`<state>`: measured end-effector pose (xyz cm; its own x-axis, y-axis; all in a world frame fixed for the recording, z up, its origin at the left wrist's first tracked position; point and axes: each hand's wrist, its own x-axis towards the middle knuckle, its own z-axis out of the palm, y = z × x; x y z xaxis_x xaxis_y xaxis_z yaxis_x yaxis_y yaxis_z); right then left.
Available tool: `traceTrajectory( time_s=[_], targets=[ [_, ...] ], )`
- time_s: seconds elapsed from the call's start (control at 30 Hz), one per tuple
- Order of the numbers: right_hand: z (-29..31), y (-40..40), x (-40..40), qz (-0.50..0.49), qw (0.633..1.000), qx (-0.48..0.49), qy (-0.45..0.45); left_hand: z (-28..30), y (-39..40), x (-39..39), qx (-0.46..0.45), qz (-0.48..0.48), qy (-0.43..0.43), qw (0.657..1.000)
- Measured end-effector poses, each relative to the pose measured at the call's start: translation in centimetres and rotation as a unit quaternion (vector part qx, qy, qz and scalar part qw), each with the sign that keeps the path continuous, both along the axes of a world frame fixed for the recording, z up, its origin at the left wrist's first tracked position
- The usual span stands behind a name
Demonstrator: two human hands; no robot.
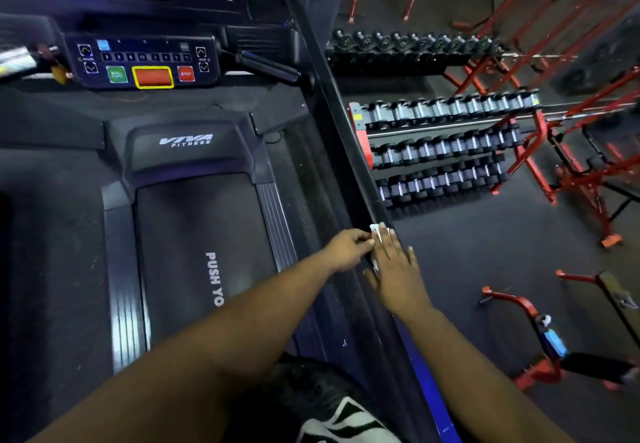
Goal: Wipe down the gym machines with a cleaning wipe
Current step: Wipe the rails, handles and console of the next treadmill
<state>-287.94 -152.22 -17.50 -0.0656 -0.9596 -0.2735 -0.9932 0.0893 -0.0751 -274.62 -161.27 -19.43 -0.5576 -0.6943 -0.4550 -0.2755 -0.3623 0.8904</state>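
Observation:
I stand on a black treadmill whose belt (194,234) reads "PUSH YO". Its long right handrail (341,151) runs from the console toward me. A small white wipe (375,231) lies on the rail. My right hand (394,269) lies flat on the wipe with straight fingers, pressing it against the rail. My left hand (348,248) reaches across and pinches the wipe's near edge between thumb and fingers. Most of the wipe is hidden under my right hand.
The console (142,61) with green, red and stop buttons sits ahead, with a grip handle (266,66) beside it. Right of the rail stands a red dumbbell rack (440,144) with several dumbbells. Red benches and frames (585,179) stand on the dark floor.

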Motion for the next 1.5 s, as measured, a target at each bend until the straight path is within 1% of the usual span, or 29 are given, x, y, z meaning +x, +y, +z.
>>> traceTrajectory(
  time_s=[0.1,0.17,0.23,0.33,0.4,0.5,0.57,0.63,0.67,0.73,0.77,0.8,0.87,0.97,1.03,1.13,1.2,1.27,1.3,1.33,1.37,1.4,1.43,1.47,1.5],
  targets=[
    [0.9,0.8,0.3,-0.009,0.999,-0.023,-0.026,0.6,0.9,0.9,0.048,0.036,0.068,0.996],
    [1.5,1.5,0.7,-0.005,0.998,-0.039,-0.042,1.3,1.6,1.8,0.072,0.038,0.091,0.993],
    [2.1,2.5,1.2,-0.005,0.996,-0.066,-0.057,1.7,2.4,2.5,0.072,0.023,0.098,0.992],
    [2.8,4.0,1.7,-0.003,0.991,-0.091,-0.096,1.7,3.9,3.5,0.05,0.033,0.094,0.994],
    [3.4,4.9,2.2,-0.01,0.984,-0.1,-0.144,2.8,4.9,4.3,0.021,0.048,0.076,0.996],
    [4.1,5.4,2.6,-0.085,0.962,-0.089,-0.243,4.2,5.7,4.8,-0.024,0.056,0.055,0.997],
    [4.4,5.2,2.5,-0.129,0.946,-0.094,-0.28,4.9,6.0,4.8,-0.044,0.049,0.046,0.997],
    [4.4,4.6,2.2,-0.162,0.923,-0.08,-0.34,5.5,6.1,4.4,-0.064,0.039,0.035,0.997],
    [4.4,4.2,2.2,-0.179,0.897,-0.065,-0.4,5.6,6.0,4.2,-0.075,0.031,0.032,0.996],
    [4.4,3.6,1.4,-0.214,0.822,-0.038,-0.527,5.9,5.9,3.5,-0.092,0.02,0.033,0.995],
    [4.6,3.4,0.9,-0.226,0.798,-0.028,-0.558,6.0,5.7,2.9,-0.102,0.019,0.028,0.994],
    [4.6,3.1,0.5,-0.228,0.79,-0.022,-0.569,5.9,5.5,2.5,-0.113,0.02,0.021,0.993],
    [4.8,2.5,-0.5,-0.227,0.801,-0.029,-0.553,5.5,5.2,1.6,-0.141,0.039,-0.004,0.989],
    [4.3,1.4,-2.2,-0.258,0.817,-0.076,-0.511,4.5,4.8,0.1,-0.167,0.088,-0.053,0.981],
    [3.6,0.0,-3.5,-0.27,0.853,-0.111,-0.432,4.0,4.5,-1.0,-0.181,0.091,-0.092,0.975],
    [2.1,-2.3,-5.0,-0.247,0.913,-0.107,-0.308,3.3,4.1,-2.7,-0.198,0.089,-0.161,0.963],
    [1.1,-3.1,-5.1,-0.201,0.945,-0.108,-0.235,2.3,3.9,-3.6,-0.212,0.092,-0.196,0.953],
    [0.1,-3.2,-5.1,-0.146,0.968,-0.156,-0.132,1.4,3.8,-4.2,-0.228,0.076,-0.226,0.944],
    [-0.4,-2.8,-5.0,-0.118,0.972,-0.183,-0.092,1.2,3.7,-4.2,-0.237,0.063,-0.24,0.939],
    [-0.9,-2.2,-4.8,-0.083,0.973,-0.204,-0.075,1.0,3.6,-4.1,-0.246,0.05,-0.254,0.934],
    [-1.4,-1.6,-4.8,-0.044,0.973,-0.213,-0.079,0.9,3.3,-4.1,-0.255,0.042,-0.264,0.929],
    [-2.1,-1.0,-4.8,-0.009,0.972,-0.212,-0.102,0.9,3.0,-3.9,-0.26,0.039,-0.271,0.926],
    [-2.6,-0.4,-4.9,0.016,0.972,-0.194,-0.131,0.8,2.7,-3.6,-0.258,0.041,-0.274,0.926],
    [-2.9,0.1,-4.8,0.025,0.976,-0.156,-0.147,0.7,2.4,-3.3,-0.252,0.049,-0.274,0.927],
    [-3.0,0.0,-4.7,0.029,0.983,-0.113,-0.142,0.5,2.0,-3.0,-0.244,0.056,-0.275,0.928]
  ],
)
